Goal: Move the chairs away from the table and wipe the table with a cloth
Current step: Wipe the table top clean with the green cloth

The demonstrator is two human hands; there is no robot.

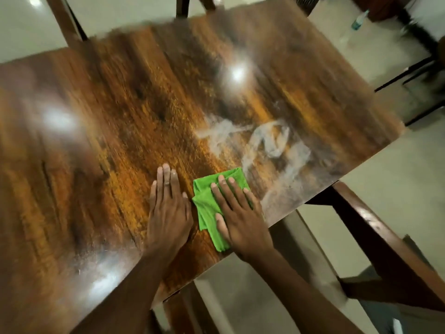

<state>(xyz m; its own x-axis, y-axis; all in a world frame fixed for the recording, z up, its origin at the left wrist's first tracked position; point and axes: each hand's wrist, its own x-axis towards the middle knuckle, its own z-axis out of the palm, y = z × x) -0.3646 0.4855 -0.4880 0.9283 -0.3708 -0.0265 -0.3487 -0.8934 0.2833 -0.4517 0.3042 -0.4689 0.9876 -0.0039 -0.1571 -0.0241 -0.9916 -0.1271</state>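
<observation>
A glossy brown wooden table fills most of the head view. A folded green cloth lies on it near the front edge. My right hand rests flat on top of the cloth, fingers spread. My left hand lies flat on the bare wood just left of the cloth, holding nothing. Whitish smeared streaks mark the tabletop beyond the cloth, toward the right corner. A dark wooden chair stands at the lower right, apart from the table's edge.
More dark chair frames stand beyond the table's far edge and at the right. A plastic bottle is on the pale tiled floor at the upper right. Ceiling lights glare on the tabletop.
</observation>
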